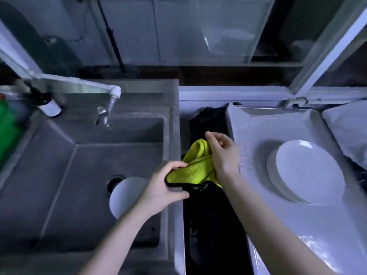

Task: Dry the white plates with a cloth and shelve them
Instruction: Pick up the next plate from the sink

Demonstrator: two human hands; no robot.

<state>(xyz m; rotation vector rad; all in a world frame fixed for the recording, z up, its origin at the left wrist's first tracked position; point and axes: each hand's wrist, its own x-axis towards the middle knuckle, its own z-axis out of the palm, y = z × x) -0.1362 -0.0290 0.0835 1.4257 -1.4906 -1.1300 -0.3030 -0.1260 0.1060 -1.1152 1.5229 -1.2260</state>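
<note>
A yellow-green cloth (195,167) with a black hem is held over the dark gap between the sink and the counter. My left hand (164,187) pinches its near-left corner. My right hand (222,155) grips the cloth's right side, fingers curled over the bunched fabric. One white plate (124,193) lies in the sink by the drain, partly hidden by my left forearm. A stack of white plates (305,171) sits on the counter to the right of my hands.
The steel sink (79,165) has a white tap (113,96) at its back. A dark bottle (47,104) stands at its back-left corner beside something green (8,132). The white counter (258,132) holds the stack. An open cabinet frame (325,56) rises at the right.
</note>
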